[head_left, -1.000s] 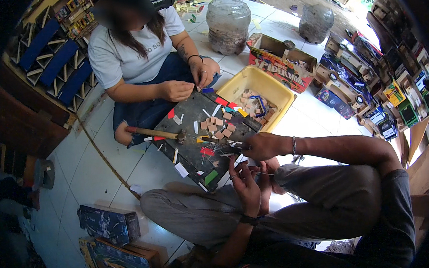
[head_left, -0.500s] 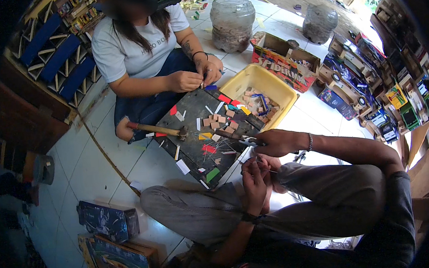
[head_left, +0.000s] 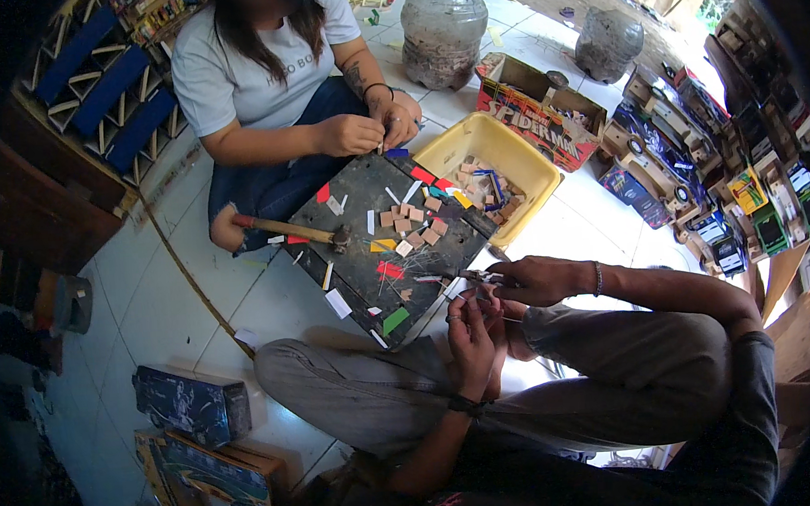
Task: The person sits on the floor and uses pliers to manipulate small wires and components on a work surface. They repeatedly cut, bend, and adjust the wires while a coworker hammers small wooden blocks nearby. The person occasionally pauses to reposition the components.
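My right hand point(head_left: 541, 280) is closed round a dark metal hand tool point(head_left: 473, 274), seemingly pliers, at the near right corner of a black board point(head_left: 331, 248). Just below, my left hand point(head_left: 473, 337) pinches something small and thin, mostly hidden by the fingers. Close by on the board lie thin wires point(head_left: 404, 273), a red piece point(head_left: 389, 270), a green piece point(head_left: 396, 321) and several small wooden blocks point(head_left: 401, 225). A wooden-handled hammer point(head_left: 297, 230) rests across the board's left side.
Across the board sits another person point(head_left: 271, 103), both hands at its far edge. A yellow basin point(head_left: 533, 217) of blocks stands at the right, before a red cardboard box point(head_left: 531, 115). Cut plastic bottles point(head_left: 444, 33), wooden toy trucks point(head_left: 649, 154) and boxes point(head_left: 192, 405) surround us.
My right hand has drawn the tool back from over the blocks toward my left hand, with its tip now lower. My left hand stays pinched nearby. The view has shifted slightly.
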`<state>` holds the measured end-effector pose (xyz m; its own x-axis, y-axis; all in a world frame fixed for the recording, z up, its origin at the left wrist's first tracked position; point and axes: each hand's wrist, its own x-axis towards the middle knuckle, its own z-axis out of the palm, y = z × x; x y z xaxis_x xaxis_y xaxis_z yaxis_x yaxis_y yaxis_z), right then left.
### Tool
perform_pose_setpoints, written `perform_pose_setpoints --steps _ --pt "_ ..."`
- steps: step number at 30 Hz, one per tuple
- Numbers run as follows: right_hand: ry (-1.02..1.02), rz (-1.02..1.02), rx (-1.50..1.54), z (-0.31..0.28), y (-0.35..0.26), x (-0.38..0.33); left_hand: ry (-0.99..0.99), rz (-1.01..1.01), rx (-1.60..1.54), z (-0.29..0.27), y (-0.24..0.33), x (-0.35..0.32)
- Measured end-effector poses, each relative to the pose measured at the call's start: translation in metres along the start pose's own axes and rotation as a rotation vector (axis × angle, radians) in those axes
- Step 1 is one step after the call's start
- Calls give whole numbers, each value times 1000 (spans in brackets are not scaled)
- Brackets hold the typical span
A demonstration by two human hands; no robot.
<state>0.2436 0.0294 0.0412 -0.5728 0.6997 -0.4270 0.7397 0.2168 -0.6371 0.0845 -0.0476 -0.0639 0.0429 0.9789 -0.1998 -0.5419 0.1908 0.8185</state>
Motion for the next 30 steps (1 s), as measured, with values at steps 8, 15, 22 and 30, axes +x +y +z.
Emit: perform_pose_setpoints --steps 8,15,22,30 --pt "-13 -38 4 0 -5 3 -7 21 69 -2 0 0" --pt "9 -21 -20 3 1 9 -30 3 59 -2 1 -1" --pt "28 -34 -51 5 2 11 -25 46 145 -4 0 1" --pt "64 -74 -74 7 7 7 -40 14 148 -7 1 1"
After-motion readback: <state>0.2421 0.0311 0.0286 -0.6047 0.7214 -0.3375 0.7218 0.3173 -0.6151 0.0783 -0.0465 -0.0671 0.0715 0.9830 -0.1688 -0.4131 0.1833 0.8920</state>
